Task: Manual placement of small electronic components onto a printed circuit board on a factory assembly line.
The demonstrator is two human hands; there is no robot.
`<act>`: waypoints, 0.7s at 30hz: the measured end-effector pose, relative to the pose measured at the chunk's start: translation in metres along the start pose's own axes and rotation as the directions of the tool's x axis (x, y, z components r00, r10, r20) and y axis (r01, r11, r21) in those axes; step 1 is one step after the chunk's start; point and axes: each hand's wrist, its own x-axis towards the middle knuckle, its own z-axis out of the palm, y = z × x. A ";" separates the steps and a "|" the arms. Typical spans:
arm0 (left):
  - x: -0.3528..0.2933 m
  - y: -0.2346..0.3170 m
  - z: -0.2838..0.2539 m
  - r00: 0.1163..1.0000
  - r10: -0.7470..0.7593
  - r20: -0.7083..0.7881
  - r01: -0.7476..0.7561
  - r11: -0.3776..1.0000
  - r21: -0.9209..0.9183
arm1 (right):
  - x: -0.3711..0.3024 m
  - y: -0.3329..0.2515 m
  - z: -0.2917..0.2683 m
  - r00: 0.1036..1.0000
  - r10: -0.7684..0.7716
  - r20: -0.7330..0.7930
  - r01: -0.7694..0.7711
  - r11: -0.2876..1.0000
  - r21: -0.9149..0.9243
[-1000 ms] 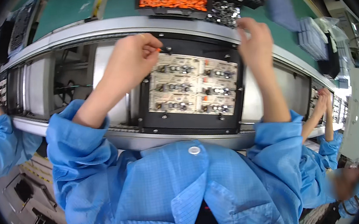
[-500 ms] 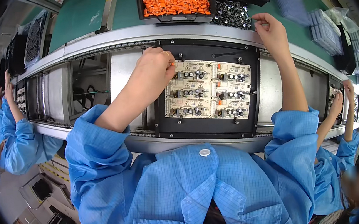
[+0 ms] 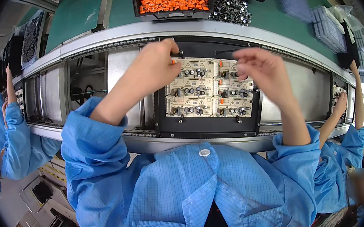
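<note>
Across the black rectangular carrier plate (image 3: 210, 126) lies a tan printed circuit panel (image 3: 212, 93), 2 columns by 3 rows, its upper corners partly hidden by the hands. Reaching from lower left, the left hand (image 3: 159, 67) pinches a small orange component (image 3: 174, 62) between nearly closed fingertips at the upper-left corner. The blurred right hand (image 3: 264, 71) hovers upper right, fingers half-curled; whether it holds anything, I cannot tell. Beyond, the top edge cuts off a black plastic bin (image 3: 149, 16) of orange components.

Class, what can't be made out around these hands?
Head view:
Left hand: hides whether the orange piece is pinched or seated.
Right hand: blurred; whether it holds anything is unclear.
Circuit boards: right hand covers part of the upper-right one.
Orange-parts bin: picture's top edge cuts it off.
</note>
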 end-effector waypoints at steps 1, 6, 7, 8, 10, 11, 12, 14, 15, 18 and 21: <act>0.005 0.006 -0.007 0.998 -0.038 0.041 0.040 0.999 -0.033 | -0.004 0.001 0.009 1.000 0.005 -0.002 -0.005 1.000 -0.006; 0.087 -0.009 -0.021 0.636 0.512 -0.578 -0.196 0.831 0.520 | -0.015 0.010 0.046 0.905 -0.389 0.170 0.407 0.680 -0.610; 0.099 -0.007 -0.026 0.563 0.556 -0.611 -0.090 0.777 0.624 | -0.014 0.010 0.051 0.882 -0.422 0.211 0.445 0.596 -0.668; 0.115 -0.018 -0.027 0.587 0.549 -0.595 -0.100 0.778 0.620 | -0.013 0.010 0.056 0.878 -0.424 0.222 0.453 0.587 -0.671; 0.137 -0.030 -0.030 0.602 0.544 -0.584 -0.112 0.782 0.613 | -0.007 0.010 0.063 0.854 -0.467 0.230 0.465 0.486 -0.740; 0.145 -0.031 -0.031 0.643 0.487 -0.591 -0.111 0.823 0.557 | -0.005 0.009 0.064 0.842 -0.487 0.232 0.464 0.435 -0.772; 0.151 -0.030 -0.031 0.685 0.428 -0.590 -0.107 0.860 0.499 | -0.004 0.010 0.065 0.842 -0.486 0.234 0.463 0.430 -0.775; 0.157 -0.033 -0.035 0.722 0.363 -0.589 -0.094 0.895 0.436 | -0.004 0.010 0.068 0.841 -0.499 0.208 0.451 0.436 -0.779; 0.160 -0.032 -0.036 0.722 0.355 -0.594 -0.092 0.900 0.425 | -0.005 0.011 0.068 0.843 -0.504 0.190 0.440 0.442 -0.782; 0.159 -0.031 -0.038 0.720 0.334 -0.608 -0.083 0.912 0.402 | -0.005 0.014 0.069 0.830 -0.530 0.175 0.437 0.422 -0.794; 0.146 -0.022 -0.046 0.659 0.358 -0.662 -0.191 0.930 0.313 | -0.006 0.016 0.070 0.830 -0.538 0.149 0.412 0.412 -0.813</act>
